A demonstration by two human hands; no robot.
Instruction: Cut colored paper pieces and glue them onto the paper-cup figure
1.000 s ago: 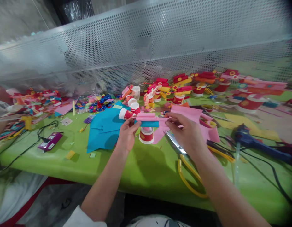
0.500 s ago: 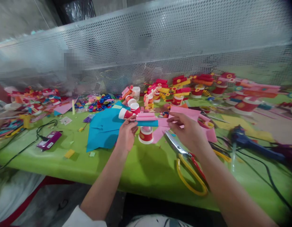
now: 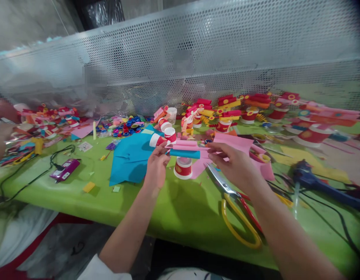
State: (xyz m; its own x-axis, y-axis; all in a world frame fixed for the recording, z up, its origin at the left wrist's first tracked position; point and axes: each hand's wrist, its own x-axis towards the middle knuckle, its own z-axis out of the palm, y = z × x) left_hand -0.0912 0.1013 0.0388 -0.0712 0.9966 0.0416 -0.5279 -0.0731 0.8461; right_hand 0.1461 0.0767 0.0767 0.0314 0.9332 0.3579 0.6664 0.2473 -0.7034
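Observation:
My left hand pinches the left ends of a joined bundle, a pink paper roll lying along a blue paper roll. At the bundle's right end, my right hand has its thumb and fingers closed on a thin pink paper piece. Directly below the rolls, a red and white paper cup stands upside down on the table. Large scissors with yellow and red handles lie under my right wrist, their blades partly apart.
Blue paper sheets lie left of my hands, pink paper to the right. A glue gun with a trailing cord is at the right. Finished cup figures line the perforated metal panel. A co-worker's arm shows at far left.
The view has shifted a little, so the table items sit further right. Both hands keep hold of the paper bundle. The co-worker's arm at far left shows more.

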